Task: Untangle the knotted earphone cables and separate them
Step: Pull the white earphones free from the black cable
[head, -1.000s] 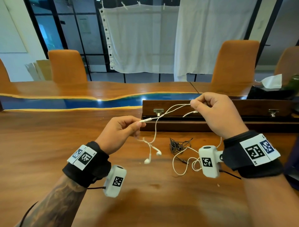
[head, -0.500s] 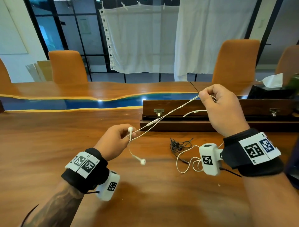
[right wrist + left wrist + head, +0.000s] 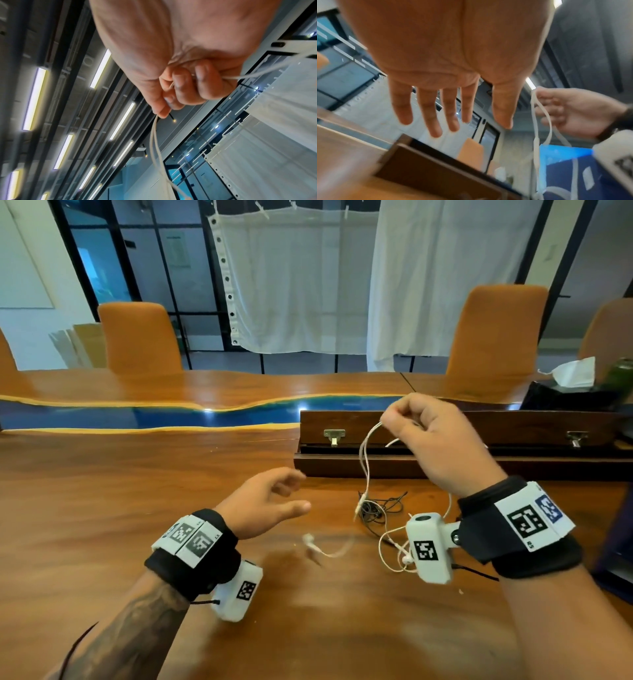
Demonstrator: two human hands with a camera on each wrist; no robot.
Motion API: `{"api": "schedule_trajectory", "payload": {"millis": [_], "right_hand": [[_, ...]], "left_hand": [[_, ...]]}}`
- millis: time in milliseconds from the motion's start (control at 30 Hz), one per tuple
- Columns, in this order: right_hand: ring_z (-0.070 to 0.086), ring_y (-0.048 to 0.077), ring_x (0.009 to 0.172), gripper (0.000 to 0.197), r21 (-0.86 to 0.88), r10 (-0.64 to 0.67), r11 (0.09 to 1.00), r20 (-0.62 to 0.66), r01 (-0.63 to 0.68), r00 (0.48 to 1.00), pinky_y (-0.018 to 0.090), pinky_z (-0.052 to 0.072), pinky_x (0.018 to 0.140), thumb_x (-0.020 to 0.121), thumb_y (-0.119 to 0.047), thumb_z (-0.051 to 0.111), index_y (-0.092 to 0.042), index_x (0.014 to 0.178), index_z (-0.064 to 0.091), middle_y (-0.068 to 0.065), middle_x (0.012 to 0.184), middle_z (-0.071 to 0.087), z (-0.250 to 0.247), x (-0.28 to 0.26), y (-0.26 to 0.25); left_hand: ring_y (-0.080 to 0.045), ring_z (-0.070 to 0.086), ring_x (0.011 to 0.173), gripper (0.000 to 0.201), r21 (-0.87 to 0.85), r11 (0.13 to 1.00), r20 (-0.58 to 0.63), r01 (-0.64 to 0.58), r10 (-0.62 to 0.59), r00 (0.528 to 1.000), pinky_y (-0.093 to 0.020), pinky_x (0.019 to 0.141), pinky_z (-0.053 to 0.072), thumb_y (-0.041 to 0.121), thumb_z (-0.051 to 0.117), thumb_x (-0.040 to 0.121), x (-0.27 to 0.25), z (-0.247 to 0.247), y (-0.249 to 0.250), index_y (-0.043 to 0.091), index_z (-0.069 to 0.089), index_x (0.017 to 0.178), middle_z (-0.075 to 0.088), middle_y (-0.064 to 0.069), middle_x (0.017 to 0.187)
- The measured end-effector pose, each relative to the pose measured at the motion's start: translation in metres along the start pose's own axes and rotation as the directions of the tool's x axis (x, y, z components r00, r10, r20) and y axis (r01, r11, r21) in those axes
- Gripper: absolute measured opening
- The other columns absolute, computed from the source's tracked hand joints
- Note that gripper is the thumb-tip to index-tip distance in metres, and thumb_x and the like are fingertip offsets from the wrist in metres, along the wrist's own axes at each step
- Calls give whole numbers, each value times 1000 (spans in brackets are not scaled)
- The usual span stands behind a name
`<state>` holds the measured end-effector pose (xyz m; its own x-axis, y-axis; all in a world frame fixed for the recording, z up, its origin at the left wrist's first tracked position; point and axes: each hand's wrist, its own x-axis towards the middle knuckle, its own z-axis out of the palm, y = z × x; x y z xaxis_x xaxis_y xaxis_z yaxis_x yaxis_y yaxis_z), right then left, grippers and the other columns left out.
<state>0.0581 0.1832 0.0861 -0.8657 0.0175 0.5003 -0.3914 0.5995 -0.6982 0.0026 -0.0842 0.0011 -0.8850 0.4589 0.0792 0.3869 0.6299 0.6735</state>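
Your right hand [image 3: 435, 446] pinches the white earphone cable [image 3: 365, 460] between thumb and curled fingers, its strands hanging to the table [image 3: 102, 491]; your left hand [image 3: 263, 501] holds nothing, fingers loosely spread. The black earphone cable [image 3: 376, 506] lies bunched before the wooden box [image 3: 342, 422] at mid-table. Wristband markers carry no readable writing.

Glossy wooden table [image 3: 102, 491] (blue resin strip [image 3: 171, 416]), white cloth curtains [image 3: 291, 285].
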Motion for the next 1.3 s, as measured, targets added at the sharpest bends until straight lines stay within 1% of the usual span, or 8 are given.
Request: {"api": "schedule_trajectory", "payload": {"millis": [233,333,533,733,867,933,1100,1300], "right_hand": [[59,7,75,8,62,-76,996,177,66,981,26,47,73,94,-33,69,-29,90,76,-5,76,66,26,-3,-12],[47,5,62,9,59,-64,997,193,54,979,21,41,63,94,-36,69,-31,96,76,0,65,55,21,-5,-13],[38,13,46,13,252,86,958,212,-140,973,25,39,48,98,-27,64,-22,110,65,1,59,48,-8,-11,-15],[69,22,64,24,574,-99,807,367,-141,925,33,59,62,99,1,52,-8,117,66,8,105,74,-1,-20,-49],[77,30,87,43,508,-91,852,387,-130,918,42,61,84,102,9,39,-12,134,58,1,131,67,15,-15,-52],[76,28,90,45,496,-90,861,366,-112,926,44,61,86,103,8,41,-14,139,55,-2,138,62,24,-12,-50],[62,7,123,46,489,-95,872,222,-27,970,25,57,89,93,14,56,-11,132,59,1,132,65,39,-11,-43],[74,25,96,27,584,-40,812,68,-7,997,33,62,81,94,12,57,-3,116,62,13,113,72,36,-13,-40]], "left_hand": [[-16,71,96,35,-494,811,-115,-314,297,948,-30,90,56,24,58,99,10,-3,80,8,60,131,72,-3,103],[-12,54,60,26,-448,836,-178,-316,263,948,-34,69,56,21,52,102,15,-8,79,8,69,117,60,10,67],[-7,47,48,22,-221,956,-499,-193,59,865,-38,54,51,21,55,102,26,-24,24,22,73,89,57,17,54],[-9,62,79,15,-101,989,-330,-110,71,941,-36,81,52,22,59,101,27,0,17,21,73,96,69,5,84],[-24,64,90,36,-191,928,-536,-319,173,826,-44,83,53,38,45,104,14,-3,43,13,69,96,68,-8,92],[-39,65,83,51,-387,841,-501,-379,153,852,-49,77,54,44,39,103,4,-5,60,3,68,94,68,-22,88],[-25,70,97,36,-508,780,-282,-366,251,926,-35,85,56,34,50,103,-9,8,80,5,69,112,73,-13,104],[-19,56,60,24,-611,746,-182,-265,193,964,-30,58,54,21,57,98,-16,11,74,9,65,118,61,-2,70]]}}
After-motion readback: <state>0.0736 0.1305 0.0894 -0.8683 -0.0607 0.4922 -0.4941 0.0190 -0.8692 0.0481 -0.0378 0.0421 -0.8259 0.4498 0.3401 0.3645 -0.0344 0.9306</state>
